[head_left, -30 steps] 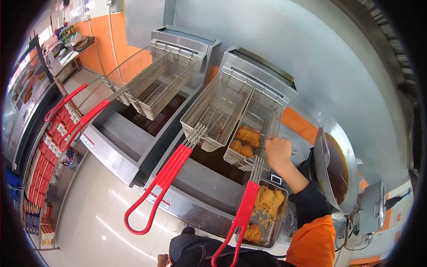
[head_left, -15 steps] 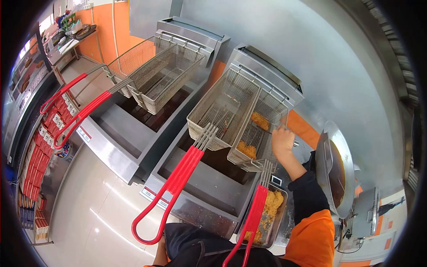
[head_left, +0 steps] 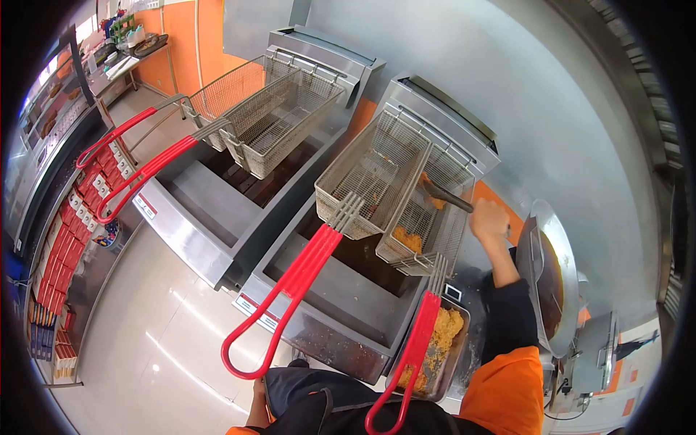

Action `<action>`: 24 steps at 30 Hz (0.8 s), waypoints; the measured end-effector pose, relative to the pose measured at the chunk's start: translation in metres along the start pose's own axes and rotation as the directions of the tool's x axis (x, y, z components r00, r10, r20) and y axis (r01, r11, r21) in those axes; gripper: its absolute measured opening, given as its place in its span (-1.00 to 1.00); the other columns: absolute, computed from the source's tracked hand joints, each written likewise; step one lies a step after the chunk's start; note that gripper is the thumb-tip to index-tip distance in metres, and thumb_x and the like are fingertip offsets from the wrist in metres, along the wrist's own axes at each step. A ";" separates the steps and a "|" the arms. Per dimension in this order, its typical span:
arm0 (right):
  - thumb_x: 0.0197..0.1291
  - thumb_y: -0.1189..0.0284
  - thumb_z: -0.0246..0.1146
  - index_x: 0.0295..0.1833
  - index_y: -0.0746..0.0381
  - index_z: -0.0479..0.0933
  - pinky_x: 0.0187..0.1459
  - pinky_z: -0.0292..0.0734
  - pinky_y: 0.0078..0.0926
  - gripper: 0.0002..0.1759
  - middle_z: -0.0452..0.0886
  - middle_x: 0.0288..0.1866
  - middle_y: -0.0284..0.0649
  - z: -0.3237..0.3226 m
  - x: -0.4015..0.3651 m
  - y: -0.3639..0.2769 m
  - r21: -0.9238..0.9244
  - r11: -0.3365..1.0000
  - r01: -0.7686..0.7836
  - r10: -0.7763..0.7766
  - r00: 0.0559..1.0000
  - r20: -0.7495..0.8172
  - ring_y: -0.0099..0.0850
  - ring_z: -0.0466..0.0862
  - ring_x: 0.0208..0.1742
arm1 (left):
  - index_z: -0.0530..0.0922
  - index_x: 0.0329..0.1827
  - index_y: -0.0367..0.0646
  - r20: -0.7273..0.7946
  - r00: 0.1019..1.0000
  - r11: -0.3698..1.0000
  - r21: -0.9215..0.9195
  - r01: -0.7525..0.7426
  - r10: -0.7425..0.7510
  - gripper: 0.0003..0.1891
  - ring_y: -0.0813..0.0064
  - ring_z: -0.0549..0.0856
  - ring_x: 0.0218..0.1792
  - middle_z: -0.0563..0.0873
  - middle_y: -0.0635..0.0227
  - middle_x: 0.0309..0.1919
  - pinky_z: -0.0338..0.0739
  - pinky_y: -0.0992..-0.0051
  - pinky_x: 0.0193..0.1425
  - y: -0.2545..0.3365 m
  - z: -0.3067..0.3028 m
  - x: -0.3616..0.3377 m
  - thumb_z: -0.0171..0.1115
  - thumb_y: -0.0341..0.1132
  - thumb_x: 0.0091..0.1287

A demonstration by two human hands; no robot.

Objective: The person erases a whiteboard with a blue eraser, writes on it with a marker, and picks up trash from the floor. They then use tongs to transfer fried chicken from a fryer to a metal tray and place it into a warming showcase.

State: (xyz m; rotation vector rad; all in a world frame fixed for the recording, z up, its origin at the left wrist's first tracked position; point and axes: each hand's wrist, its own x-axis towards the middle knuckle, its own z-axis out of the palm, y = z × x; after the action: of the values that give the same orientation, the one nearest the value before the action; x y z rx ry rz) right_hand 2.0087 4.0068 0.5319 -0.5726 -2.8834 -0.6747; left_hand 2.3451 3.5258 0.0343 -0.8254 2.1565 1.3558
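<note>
The left hand (head_left: 259, 397) is showing beside dark clothing, its finger state unclear. The right hand (head_left: 490, 220) is clasping tongs (head_left: 451, 197), now showing more than before and partly covering the farther golden, crumbly piece (head_left: 438, 204) in the basket (head_left: 455, 233).

Other fryer (head_left: 190, 252) has two baskets (head_left: 279, 130) over its vat, red boxes (head_left: 64, 255) stacked far left, table (head_left: 129, 64) by orange wall (head_left: 211, 40), wok (head_left: 572, 264) at right.
</note>
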 end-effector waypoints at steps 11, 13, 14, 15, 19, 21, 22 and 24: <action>0.00 0.27 0.35 -0.03 0.01 0.63 0.01 0.48 -0.26 -0.65 0.65 -0.09 -0.16 -0.062 -0.144 0.105 0.615 0.774 -0.153 0.113 0.988 0.104 -0.12 0.62 -0.06 | 0.57 -0.05 -0.33 0.172 0.984 0.981 0.195 0.002 -0.036 -0.49 0.07 0.64 -0.02 0.65 -0.09 -0.12 0.50 0.32 0.06 0.001 0.013 0.021 0.28 -0.06 0.08; -0.01 0.31 0.34 -0.04 0.05 0.63 -0.05 0.48 -0.31 -0.65 0.66 -0.15 -0.15 -0.075 -0.183 0.126 0.653 0.752 -0.092 0.091 0.995 0.035 -0.13 0.63 -0.12 | 0.57 -0.04 -0.33 0.204 0.979 0.972 0.226 -0.065 0.017 -0.50 0.08 0.64 -0.01 0.65 -0.09 -0.11 0.50 0.32 0.05 0.002 0.015 0.025 0.26 -0.07 0.11; -0.01 0.33 0.34 -0.04 0.08 0.63 -0.09 0.48 -0.33 -0.65 0.66 -0.18 -0.14 -0.081 -0.204 0.136 0.671 0.739 -0.065 0.082 0.997 0.007 -0.14 0.64 -0.14 | 0.57 -0.04 -0.33 0.222 0.974 0.965 0.246 -0.094 0.038 -0.51 0.08 0.63 -0.01 0.65 -0.09 -0.11 0.50 0.32 0.05 -0.004 0.017 0.025 0.25 -0.08 0.12; -0.02 0.37 0.33 -0.04 0.10 0.62 -0.15 0.47 -0.37 -0.66 0.65 -0.25 -0.14 -0.090 -0.227 0.145 0.679 0.731 -0.068 0.090 0.996 0.004 -0.15 0.63 -0.21 | 0.56 -0.03 -0.33 0.269 0.958 0.920 0.342 -0.192 0.100 -0.52 0.07 0.63 -0.01 0.65 -0.10 -0.11 0.49 0.31 0.04 -0.017 0.022 0.036 0.23 -0.08 0.14; -0.05 0.47 0.33 -0.06 0.18 0.61 -0.37 0.40 -0.43 -0.65 0.57 -0.43 -0.15 -0.092 -0.316 0.174 0.638 0.767 -0.077 0.096 0.995 0.004 -0.22 0.55 -0.46 | 0.57 -0.05 -0.32 0.343 0.937 0.889 0.406 -0.211 0.066 -0.55 0.11 0.65 -0.05 0.66 -0.07 -0.15 0.51 0.32 -0.01 -0.035 0.015 0.029 0.23 -0.09 0.16; -0.05 0.48 0.33 -0.08 0.16 0.62 -0.46 0.39 -0.42 -0.68 0.57 -0.44 -0.17 -0.088 -0.355 0.180 0.598 0.800 -0.051 0.086 0.996 -0.029 -0.24 0.55 -0.52 | 0.58 -0.07 -0.31 0.260 0.961 0.913 0.364 -0.185 0.091 -0.57 0.15 0.67 -0.09 0.68 -0.04 -0.18 0.53 0.34 -0.05 -0.011 0.006 0.000 0.25 -0.10 0.17; -0.05 0.48 0.32 -0.08 0.15 0.62 -0.46 0.40 -0.42 -0.68 0.57 -0.44 -0.18 -0.082 -0.372 0.182 0.578 0.815 -0.039 0.070 0.997 -0.033 -0.25 0.56 -0.52 | 0.59 -0.08 -0.30 0.214 0.971 0.925 0.338 -0.173 0.103 -0.58 0.18 0.68 -0.12 0.69 -0.02 -0.20 0.53 0.35 -0.07 0.005 0.000 -0.019 0.26 -0.10 0.17; -0.04 0.49 0.31 -0.08 0.13 0.62 -0.47 0.42 -0.42 -0.69 0.57 -0.44 -0.20 -0.061 -0.401 0.183 0.537 0.843 -0.006 0.035 0.998 -0.043 -0.26 0.58 -0.52 | 0.61 -0.14 -0.29 0.134 0.987 0.960 0.252 -0.122 0.090 -0.62 0.23 0.69 -0.19 0.71 0.04 -0.27 0.55 0.37 -0.12 0.014 -0.001 -0.025 0.27 -0.12 0.17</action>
State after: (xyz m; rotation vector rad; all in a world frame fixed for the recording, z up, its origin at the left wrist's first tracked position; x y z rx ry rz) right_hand 2.4517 3.9976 0.5778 -0.4879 -2.8157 0.1399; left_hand 2.3527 3.5362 0.0598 -0.5193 2.2459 1.1081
